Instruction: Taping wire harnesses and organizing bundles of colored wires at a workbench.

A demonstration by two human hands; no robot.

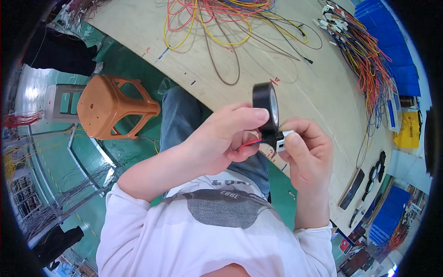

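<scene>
**Black tape roll mid-wrap at the connector**

The black tape roll (266, 108) stands just above the white connector (282, 140). Left hand (221, 138) pinches roll and red wire (249, 143); right hand (307, 152) clasps the connector. Next, I judge, another snug turn.

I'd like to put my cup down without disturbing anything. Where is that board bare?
The wooden board is bare between the loose wire loops and the coloured harness bundle, just beyond the tape roll. The far end and right edge are crowded.
</scene>
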